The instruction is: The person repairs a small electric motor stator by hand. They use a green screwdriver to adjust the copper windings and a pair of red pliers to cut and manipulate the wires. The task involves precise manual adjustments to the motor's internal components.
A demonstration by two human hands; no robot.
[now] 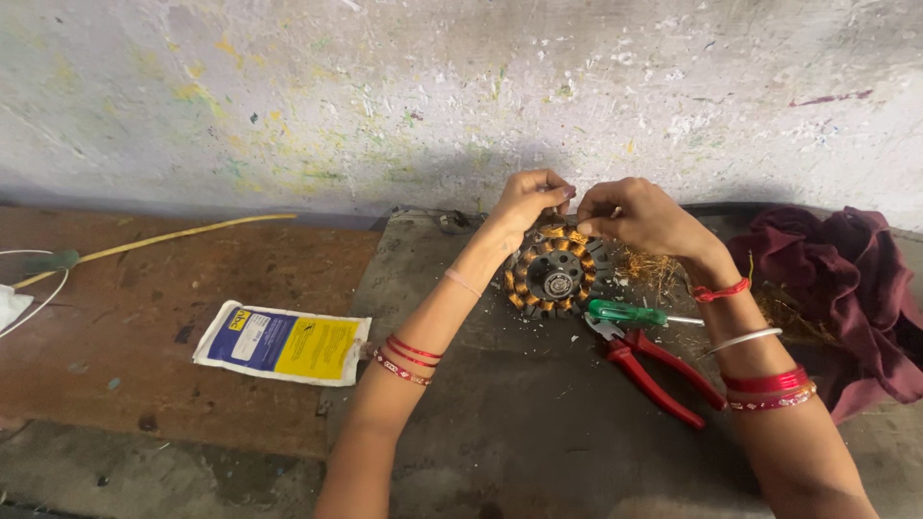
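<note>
A round motor stator [554, 274] with copper-coloured coils around a dark hub lies on a grey slab [519, 413]. My left hand [528, 199] and my right hand [636, 213] meet at its far rim, fingers pinched on the winding there. Whether a loose wire runs between the fingertips is too small to tell. Both wrists wear red bangles. A tangle of stripped copper wire [646, 265] lies just right of the stator, under my right wrist.
Red-handled pliers [654, 370] and a green-handled screwdriver [630, 312] lie right of the stator. A maroon cloth [841, 279] is bunched at the far right. A blue-and-yellow packet [282, 343] rests on the brown board at left, a yellow cord [163, 238] beyond it. A paint-flecked wall stands behind.
</note>
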